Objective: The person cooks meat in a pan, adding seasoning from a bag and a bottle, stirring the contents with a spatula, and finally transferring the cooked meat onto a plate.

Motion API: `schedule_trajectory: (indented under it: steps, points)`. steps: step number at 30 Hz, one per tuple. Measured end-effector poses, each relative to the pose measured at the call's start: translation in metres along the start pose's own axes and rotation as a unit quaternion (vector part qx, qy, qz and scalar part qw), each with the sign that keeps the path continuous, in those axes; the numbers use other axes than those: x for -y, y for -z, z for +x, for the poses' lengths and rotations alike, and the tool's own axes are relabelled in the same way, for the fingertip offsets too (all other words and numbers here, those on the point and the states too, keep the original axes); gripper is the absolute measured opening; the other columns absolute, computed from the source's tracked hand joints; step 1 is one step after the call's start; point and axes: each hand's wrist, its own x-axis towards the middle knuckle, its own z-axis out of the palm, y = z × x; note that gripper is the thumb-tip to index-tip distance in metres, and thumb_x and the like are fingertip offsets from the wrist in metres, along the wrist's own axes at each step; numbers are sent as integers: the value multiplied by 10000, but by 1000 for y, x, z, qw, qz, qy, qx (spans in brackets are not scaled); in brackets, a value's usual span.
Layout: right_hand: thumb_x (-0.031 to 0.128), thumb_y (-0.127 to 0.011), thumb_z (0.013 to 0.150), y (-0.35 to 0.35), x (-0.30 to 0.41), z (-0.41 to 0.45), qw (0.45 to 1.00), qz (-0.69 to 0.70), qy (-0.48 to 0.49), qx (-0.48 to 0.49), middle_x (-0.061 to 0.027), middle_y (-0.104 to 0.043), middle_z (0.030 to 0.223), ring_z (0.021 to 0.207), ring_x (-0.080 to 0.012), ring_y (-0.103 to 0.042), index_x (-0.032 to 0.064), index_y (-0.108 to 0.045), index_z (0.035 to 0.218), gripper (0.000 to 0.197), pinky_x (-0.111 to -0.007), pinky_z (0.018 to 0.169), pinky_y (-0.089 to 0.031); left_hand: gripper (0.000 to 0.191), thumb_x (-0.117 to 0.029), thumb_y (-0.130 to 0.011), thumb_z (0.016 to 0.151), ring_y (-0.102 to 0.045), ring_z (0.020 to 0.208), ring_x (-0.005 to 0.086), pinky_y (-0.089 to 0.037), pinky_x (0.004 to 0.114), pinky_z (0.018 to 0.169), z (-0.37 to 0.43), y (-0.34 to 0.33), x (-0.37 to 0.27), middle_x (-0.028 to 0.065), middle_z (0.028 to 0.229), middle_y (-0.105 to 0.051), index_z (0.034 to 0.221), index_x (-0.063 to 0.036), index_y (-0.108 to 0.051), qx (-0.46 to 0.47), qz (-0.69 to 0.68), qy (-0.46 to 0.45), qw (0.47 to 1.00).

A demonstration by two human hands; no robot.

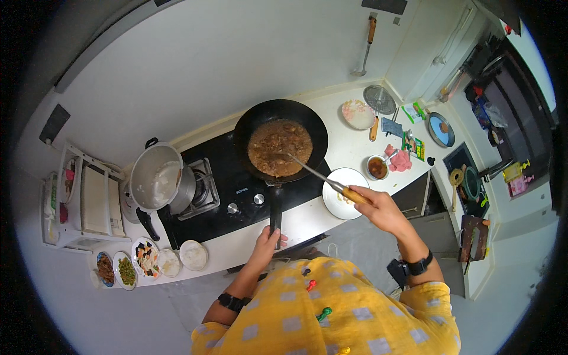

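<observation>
A black wok [280, 108] stands over the right side of the black glass gas hob [230, 222], with brown, saucy food [280, 142] in it. My left hand [267, 244] is closed around the wok's dark handle [275, 208]. In my right hand [375, 206] is the wooden handle of a long metal cooking spatula or ladle [317, 174]; its head lies in the food, so its shape is hidden. Below that utensil, beside the hob, a white plate [346, 211] holds a few small scraps.
Left of the wok stands a large aluminium pot [155, 177] with a black handle. Several dishes of food line the counter's front left, among them a plate of mixed vegetables [145, 259]. Right are a bowl of brown sauce [377, 167], a pink cloth [400, 159] and a round strainer [379, 99].
</observation>
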Motion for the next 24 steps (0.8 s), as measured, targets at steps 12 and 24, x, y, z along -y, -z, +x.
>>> schedule_trajectory:
  steps: [12,24]
  points:
    - [148,-551,845,-40,-35,19,981,154,-39,-112,8,-540,747,632,-57,-431,2,-505,1187,375,-202,582,-383,255,-236,-425,914,-552,717,122,-447,252,674,2,2,4,70,835,-590,1051,-22,-445,22,-5,2,1000]
    - [306,-449,898,-73,-37,116,859,448,-250,9,-25,-438,536,347,-96,-307,45,-534,858,278,-243,335,-289,261,-240,-408,923,-539,714,122,-434,257,670,4,-1,5,66,834,-588,1063,-22,-435,30,3,-25,999]
